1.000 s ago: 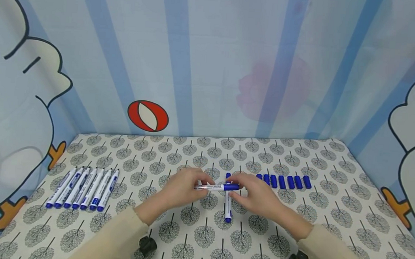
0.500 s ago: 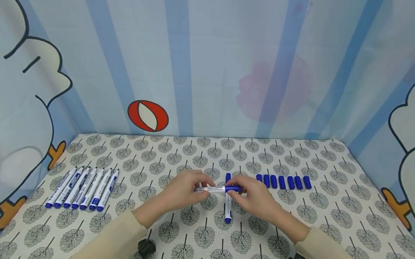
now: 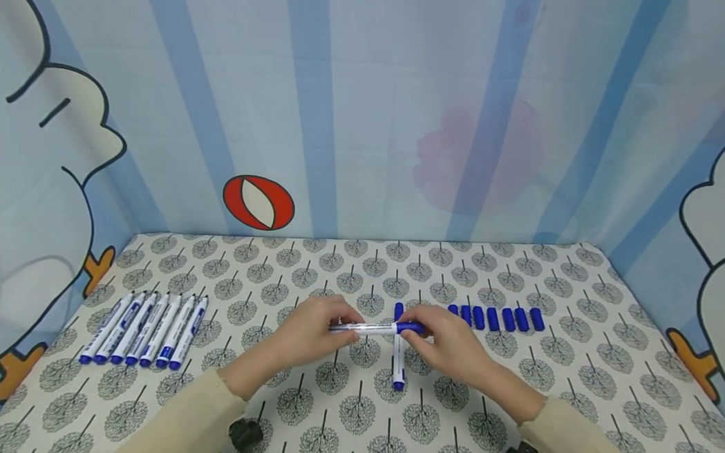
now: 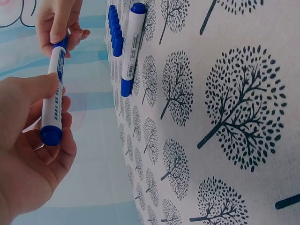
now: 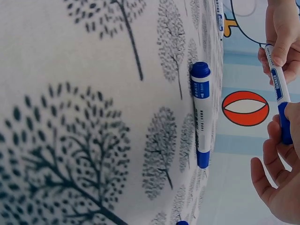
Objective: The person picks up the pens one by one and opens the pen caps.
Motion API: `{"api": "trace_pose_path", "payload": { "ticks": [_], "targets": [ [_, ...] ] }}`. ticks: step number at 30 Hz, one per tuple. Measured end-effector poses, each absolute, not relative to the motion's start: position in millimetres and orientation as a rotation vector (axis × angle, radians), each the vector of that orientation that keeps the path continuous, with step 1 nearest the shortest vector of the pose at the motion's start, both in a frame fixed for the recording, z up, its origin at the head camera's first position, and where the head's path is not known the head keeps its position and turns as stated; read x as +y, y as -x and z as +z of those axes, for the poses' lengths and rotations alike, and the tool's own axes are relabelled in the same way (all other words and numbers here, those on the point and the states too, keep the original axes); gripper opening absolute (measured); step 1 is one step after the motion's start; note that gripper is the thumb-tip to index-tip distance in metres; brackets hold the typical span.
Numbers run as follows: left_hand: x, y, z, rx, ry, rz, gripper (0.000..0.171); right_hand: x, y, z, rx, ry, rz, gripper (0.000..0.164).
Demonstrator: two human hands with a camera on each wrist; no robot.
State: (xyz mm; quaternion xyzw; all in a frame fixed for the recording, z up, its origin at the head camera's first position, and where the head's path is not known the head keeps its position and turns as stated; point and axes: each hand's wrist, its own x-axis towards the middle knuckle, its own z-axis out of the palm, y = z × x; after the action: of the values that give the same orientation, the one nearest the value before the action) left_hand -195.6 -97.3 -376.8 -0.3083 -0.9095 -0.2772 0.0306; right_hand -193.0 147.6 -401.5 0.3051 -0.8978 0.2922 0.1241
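Both hands hold one white marker [image 3: 376, 329] level above the cloth. My left hand [image 3: 312, 329] pinches its white barrel near the blue rear end, thumb on one side and fingers on the other. At the other end, my right hand [image 3: 451, 343] grips the blue cap [image 5: 285, 124] between thumb and fingers. In both wrist views the cap meets the barrel. Beneath them a second capped marker [image 3: 398, 364] lies on the cloth, pointing away from me, its middle partly hidden by the held one in the head view.
To the left, several uncapped markers [image 3: 144, 331] lie side by side in a slanted row, tips away from me. Several loose blue caps [image 3: 492, 319] stand in a row at right. A tree-patterned cloth [image 3: 357, 413] covers the table, and a printed curtain [image 3: 369, 116] rises behind.
My right fingers have moved from the cap's near edge to a fuller grip round it. My left hand has slid slightly left, toward the marker's rear end.
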Motion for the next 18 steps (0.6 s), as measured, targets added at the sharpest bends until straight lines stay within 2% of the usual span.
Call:
{"api": "trace_pose_path", "payload": {
  "ticks": [18],
  "targets": [
    [-99.9, 184.3, -378.3, -2.627, 1.011, -0.696, 0.015, 149.2, 188.3, -394.7, -2.576, -0.974, 0.771, 0.009]
  ]
}}
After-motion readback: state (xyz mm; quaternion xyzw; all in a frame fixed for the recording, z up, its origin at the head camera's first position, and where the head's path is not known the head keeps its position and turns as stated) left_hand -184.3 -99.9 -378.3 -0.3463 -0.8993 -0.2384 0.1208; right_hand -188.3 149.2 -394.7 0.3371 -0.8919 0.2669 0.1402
